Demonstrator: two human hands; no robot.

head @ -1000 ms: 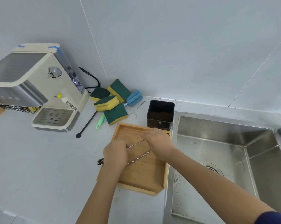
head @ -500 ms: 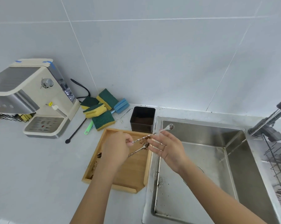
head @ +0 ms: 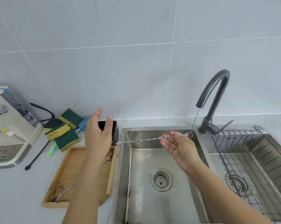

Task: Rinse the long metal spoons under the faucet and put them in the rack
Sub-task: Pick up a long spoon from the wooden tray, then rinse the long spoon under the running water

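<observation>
My right hand [head: 180, 147] pinches a long twisted metal spoon [head: 144, 140] over the left sink basin [head: 152, 207]. The spoon's dirty bowl sits under a thin stream of water [head: 195, 120] from the grey faucet [head: 217, 88]. Its forked end points left toward the tray. My left hand [head: 97, 136] hovers open above the wooden tray [head: 68, 160], holding nothing. A second long spoon [head: 67, 189] lies in the tray, its middle hidden under my left forearm. The wire rack [head: 243, 151] sits in the right basin.
A black square container [head: 114, 126] stands behind the tray. Green and yellow sponges [head: 64, 126], a green brush [head: 51, 151] and a black stirrer [head: 36, 157] lie left of it, beside a coffee machine [head: 7, 126]. Dark grounds speckle the left basin floor.
My right hand took one spoon from the tray and carried it right, under the running faucet. My left hand let go and opened. The view swung right.
</observation>
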